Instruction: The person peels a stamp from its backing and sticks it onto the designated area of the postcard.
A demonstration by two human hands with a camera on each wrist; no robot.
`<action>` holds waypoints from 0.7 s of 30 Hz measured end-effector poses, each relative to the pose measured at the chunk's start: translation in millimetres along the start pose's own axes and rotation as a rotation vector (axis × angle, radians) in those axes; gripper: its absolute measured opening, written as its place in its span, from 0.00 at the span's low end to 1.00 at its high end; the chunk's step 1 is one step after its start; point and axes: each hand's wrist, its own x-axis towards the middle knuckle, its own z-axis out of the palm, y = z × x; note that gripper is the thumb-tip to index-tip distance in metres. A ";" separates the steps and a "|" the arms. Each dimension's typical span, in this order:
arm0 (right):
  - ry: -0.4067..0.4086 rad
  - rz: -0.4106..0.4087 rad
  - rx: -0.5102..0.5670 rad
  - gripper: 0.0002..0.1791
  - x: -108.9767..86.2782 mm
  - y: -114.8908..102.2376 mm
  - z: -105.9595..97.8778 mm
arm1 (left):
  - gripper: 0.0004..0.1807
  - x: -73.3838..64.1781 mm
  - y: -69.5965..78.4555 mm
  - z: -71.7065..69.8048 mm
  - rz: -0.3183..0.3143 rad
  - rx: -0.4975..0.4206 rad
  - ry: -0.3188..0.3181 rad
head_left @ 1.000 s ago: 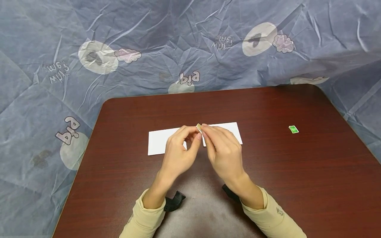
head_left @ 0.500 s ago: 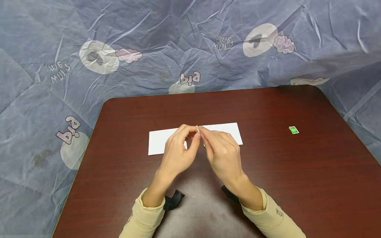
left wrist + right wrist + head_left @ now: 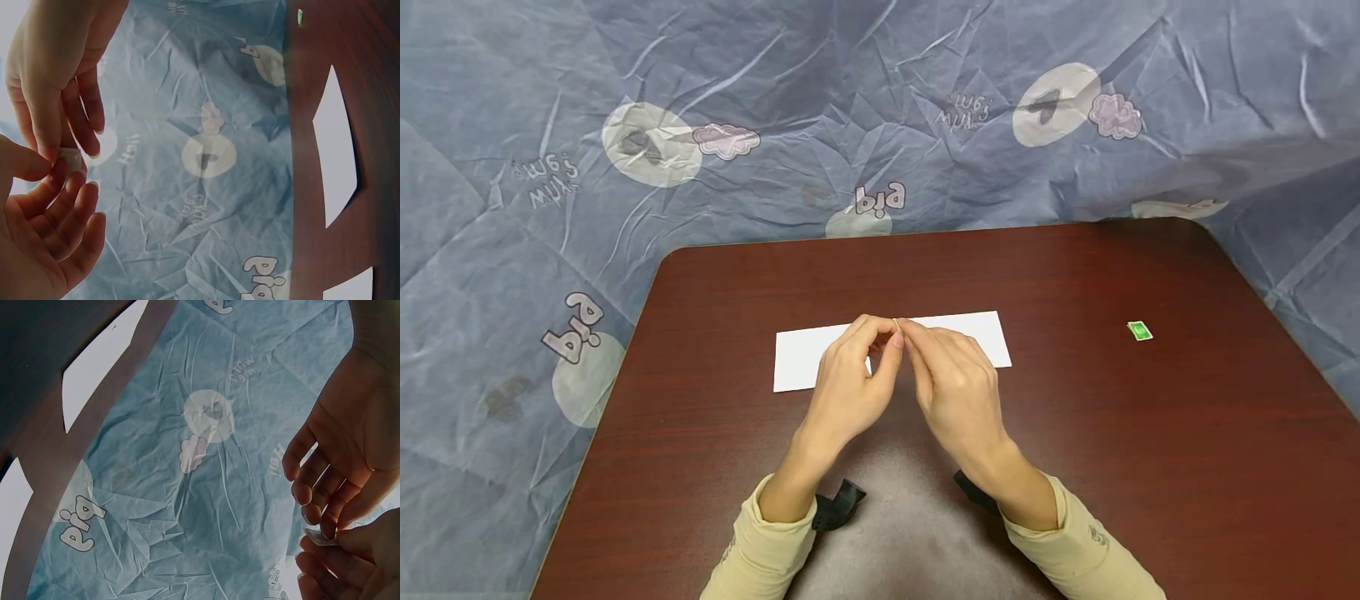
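Observation:
Both hands meet above the table in the head view, fingertips together. Between thumb and index finger, my left hand (image 3: 852,379) pinches a small pale stamp-like piece (image 3: 70,159). From the other side my right hand (image 3: 958,392) pinches the same piece, thumb and index finger on its edge. Seen from the right wrist, the piece (image 3: 320,537) looks thin and flat. Most of it is covered by fingertips. Behind the hands lie a white paper rectangle (image 3: 805,360) on the left and another white rectangle (image 3: 988,333) on the right, both partly hidden.
A small green-and-white stamp-like piece (image 3: 1139,331) lies far to the right on the dark red-brown table (image 3: 1112,467). A blue-grey printed cloth (image 3: 880,100) hangs behind the table's back edge. Black straps with camera mounts (image 3: 838,506) sit at the wrists.
The pale piece has turned between the fingertips, from showing a tan face to showing little more than a thin edge. My right hand has shifted slightly left.

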 end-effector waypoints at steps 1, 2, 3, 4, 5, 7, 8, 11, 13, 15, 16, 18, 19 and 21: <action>-0.004 0.004 0.000 0.12 0.7 -0.7 0.5 | 0.05 0.1 -0.1 -0.6 -0.001 -0.004 0.006; -0.005 0.006 0.001 0.11 1.3 -1.3 1.1 | 0.05 0.1 -0.2 -1.1 -0.001 -0.008 0.010; -0.008 0.008 0.000 0.10 2.0 -2.0 1.6 | 0.05 0.1 -0.2 -1.4 -0.003 -0.015 0.013; -0.011 0.011 0.000 0.09 2.5 -2.9 1.9 | 0.05 0.0 -0.3 -1.6 -0.002 -0.020 0.015; -0.013 0.014 0.001 0.09 3.2 -3.8 2.2 | 0.06 -0.1 -0.6 -1.8 -0.004 -0.020 0.019; -0.016 0.019 0.011 0.08 4.7 -5.7 3.3 | 0.06 -0.3 -0.5 -2.8 -0.007 -0.018 0.033; -0.016 0.021 0.018 0.09 5.7 -6.7 4.0 | 0.06 -0.4 -0.6 -3.2 -0.010 -0.014 0.042; -0.020 0.034 0.038 0.12 7.2 -9.4 6.0 | 0.06 -0.8 -0.4 -4.2 -0.025 0.002 0.073; -0.018 0.037 0.044 0.13 7.6 -10.5 7.2 | 0.06 -1.0 -0.2 -4.5 -0.034 0.002 0.084; -0.018 0.038 0.041 0.13 8.1 -11.2 7.5 | 0.06 -0.8 -0.2 -4.7 -0.037 -0.001 0.084; -0.019 0.038 0.040 0.13 8.3 -11.4 7.4 | 0.07 -0.7 -0.3 -4.7 -0.036 -0.005 0.082; -0.022 0.037 0.042 0.13 8.5 -11.1 7.1 | 0.07 -0.4 0.0 -5.2 -0.033 -0.021 0.076; -0.023 0.036 0.044 0.13 8.5 -10.9 6.9 | 0.07 -0.3 -0.2 -5.3 -0.031 -0.029 0.071; -0.029 0.037 0.058 0.12 8.9 -10.1 6.4 | 0.06 0.1 -0.6 -5.9 -0.026 -0.046 0.060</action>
